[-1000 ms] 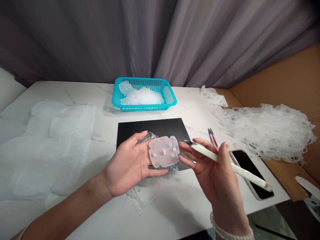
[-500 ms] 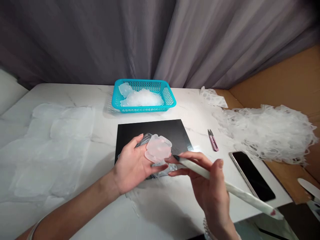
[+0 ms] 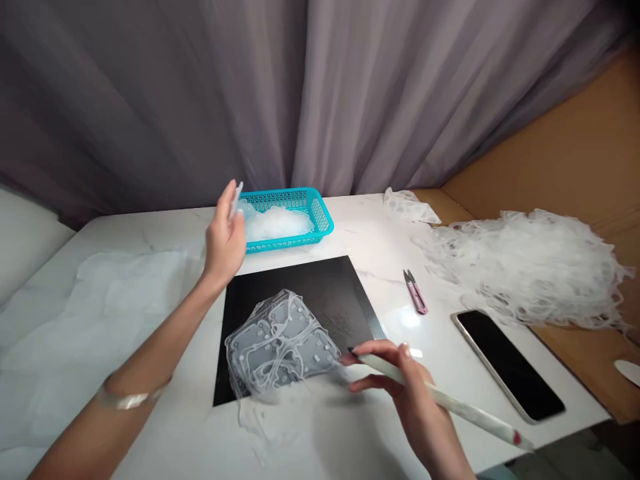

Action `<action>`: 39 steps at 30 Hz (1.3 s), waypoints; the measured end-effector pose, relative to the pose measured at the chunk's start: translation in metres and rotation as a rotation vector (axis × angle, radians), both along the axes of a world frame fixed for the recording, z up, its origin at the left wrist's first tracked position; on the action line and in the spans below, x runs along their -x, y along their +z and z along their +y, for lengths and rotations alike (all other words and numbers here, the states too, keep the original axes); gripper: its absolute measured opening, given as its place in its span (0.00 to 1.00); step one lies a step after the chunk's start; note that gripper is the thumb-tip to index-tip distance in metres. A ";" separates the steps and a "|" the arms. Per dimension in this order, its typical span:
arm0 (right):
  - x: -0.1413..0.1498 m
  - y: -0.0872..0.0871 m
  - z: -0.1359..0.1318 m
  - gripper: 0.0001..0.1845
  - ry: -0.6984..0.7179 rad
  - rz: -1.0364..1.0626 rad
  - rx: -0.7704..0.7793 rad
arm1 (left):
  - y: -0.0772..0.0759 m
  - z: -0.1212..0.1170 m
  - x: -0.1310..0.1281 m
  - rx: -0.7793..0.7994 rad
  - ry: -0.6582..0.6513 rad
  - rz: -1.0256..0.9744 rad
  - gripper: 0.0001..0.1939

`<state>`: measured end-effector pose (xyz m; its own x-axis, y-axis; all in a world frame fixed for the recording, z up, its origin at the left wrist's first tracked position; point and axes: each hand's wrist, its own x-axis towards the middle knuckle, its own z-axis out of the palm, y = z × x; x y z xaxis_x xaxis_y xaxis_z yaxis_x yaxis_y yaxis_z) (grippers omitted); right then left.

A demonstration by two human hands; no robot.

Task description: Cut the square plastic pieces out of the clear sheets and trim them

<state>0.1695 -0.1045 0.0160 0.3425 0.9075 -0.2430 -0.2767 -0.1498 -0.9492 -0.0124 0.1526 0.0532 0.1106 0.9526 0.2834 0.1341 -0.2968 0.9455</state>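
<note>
My left hand (image 3: 226,237) is raised at the left end of the blue basket (image 3: 325,223), holding a thin translucent piece (image 3: 237,200) edge-on between thumb and fingers. Inside the basket lies a heap of similar whitish pieces (image 3: 280,222). My right hand (image 3: 407,383) grips a long white pen-like tool (image 3: 465,408) with a dark tip, low over the table. Just left of that tip, a clear moulded sheet (image 3: 283,340) with raised outlines and small bumps rests on the black mat (image 3: 325,287), partly overhanging its front edge.
Pink thread snips (image 3: 416,293) and a phone (image 3: 510,367) lie to the right. Beyond them is a big pile of translucent cut-out scraps (image 3: 540,267) against a cardboard wall (image 3: 560,140). Translucent sheets (image 3: 110,333) cover the table's left side. A grey curtain (image 3: 270,93) hangs behind.
My left hand has carried the translucent piece from above the mat up and left to the basket, uncovering the moulded sheet. My right hand stays near the mat, still holding the pen-like tool.
</note>
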 end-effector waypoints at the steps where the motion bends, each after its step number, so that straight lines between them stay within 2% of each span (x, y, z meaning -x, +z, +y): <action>1: 0.003 0.001 -0.003 0.30 0.052 -0.047 0.034 | -0.002 0.011 -0.004 -0.052 0.036 0.143 0.36; 2: 0.006 0.001 -0.006 0.30 0.102 -0.099 0.073 | -0.004 0.017 -0.007 -0.069 0.047 0.258 0.40; 4: 0.010 0.000 -0.009 0.30 0.198 -0.188 0.131 | -0.012 0.010 -0.008 -0.130 0.010 0.416 0.43; 7: 0.014 -0.004 -0.006 0.30 0.379 -0.265 0.095 | -0.023 -0.032 0.010 -0.138 -0.214 0.675 0.34; 10: 0.017 -0.007 0.004 0.27 0.519 -0.350 0.008 | -0.034 -0.076 0.041 0.036 -0.418 0.978 0.28; 13: 0.024 -0.005 0.013 0.26 0.557 -0.408 -0.017 | -0.046 -0.102 0.061 0.141 -0.530 1.052 0.29; 17: 0.029 0.001 0.014 0.25 0.564 -0.423 -0.024 | -0.057 -0.115 0.061 0.036 -0.559 0.983 0.22; 19: 0.025 0.002 0.012 0.25 0.514 -0.387 -0.022 | -0.054 -0.114 0.056 0.050 -0.568 0.926 0.20; 22: 0.007 -0.002 0.015 0.26 0.376 -0.179 -0.057 | -0.033 -0.105 0.038 0.250 -0.594 0.749 0.18; 24: -0.013 -0.008 0.024 0.28 0.239 0.005 -0.114 | -0.013 -0.093 0.015 0.447 -0.597 0.496 0.20; 26: -0.036 -0.016 0.037 0.28 0.090 0.146 -0.152 | 0.004 -0.077 -0.019 0.606 -0.569 0.151 0.23; 28: -0.059 -0.024 0.050 0.26 -0.051 0.232 -0.129 | 0.013 -0.059 -0.058 0.660 -0.503 -0.145 0.23; 30: -0.077 -0.033 0.058 0.24 -0.189 0.265 -0.073 | 0.012 -0.042 -0.095 0.634 -0.435 -0.189 0.21; 32: -0.088 -0.041 0.059 0.22 -0.317 0.244 -0.045 | 0.003 -0.029 -0.122 0.602 -0.412 -0.158 0.22; 35: -0.089 -0.046 0.047 0.21 -0.405 0.147 -0.068 | -0.019 -0.017 -0.138 0.544 -0.417 -0.031 0.26; 37: -0.079 -0.042 0.038 0.22 -0.336 0.070 -0.076 | -0.031 -0.011 -0.137 0.494 -0.439 0.084 0.29; 39: -0.064 -0.033 0.034 0.25 -0.122 -0.027 -0.055 | -0.038 -0.004 -0.133 0.425 -0.472 0.217 0.31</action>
